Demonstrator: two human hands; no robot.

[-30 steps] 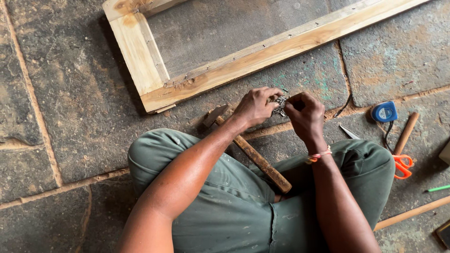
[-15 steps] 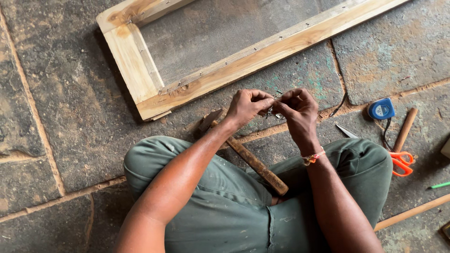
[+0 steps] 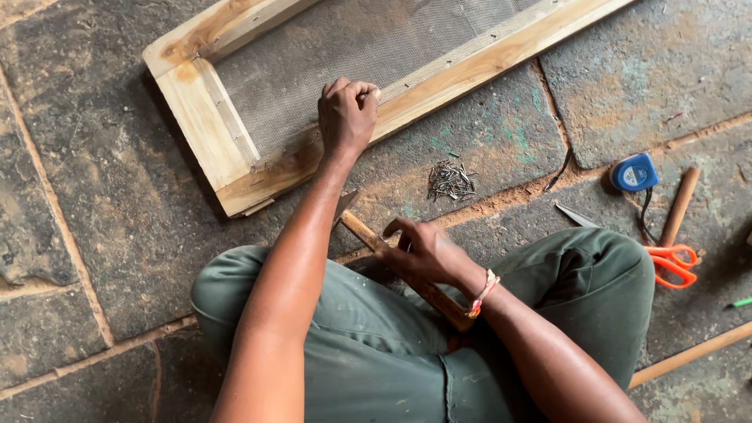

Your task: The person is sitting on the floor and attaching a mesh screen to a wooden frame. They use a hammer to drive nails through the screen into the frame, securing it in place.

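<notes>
A wooden frame (image 3: pixel 205 119) with grey mesh (image 3: pixel 329 47) stretched over it lies on the stone floor. My left hand (image 3: pixel 345 116) rests on the frame's near rail, fingers pinched together on what looks like a small nail at the mesh's edge. Over my lap, my right hand (image 3: pixel 427 251) is wrapped around the wooden handle of a hammer (image 3: pixel 359 228), whose head lies on the floor near my left forearm. A small pile of nails (image 3: pixel 450 180) sits on the floor just beyond my right hand.
To the right lie a blue tape measure (image 3: pixel 633 172), orange-handled scissors (image 3: pixel 672 262), a short wooden handle (image 3: pixel 680 205), a thin metal blade (image 3: pixel 578 215) and a long wooden stick (image 3: pixel 689 354). My legs, crossed in green trousers (image 3: pixel 376 352), fill the lower middle.
Both hands were together in front of me, handling nails. My left hand has since reached forward to the frame's rail, my right hand dropped onto the hammer handle, and the nail pile now shows.
</notes>
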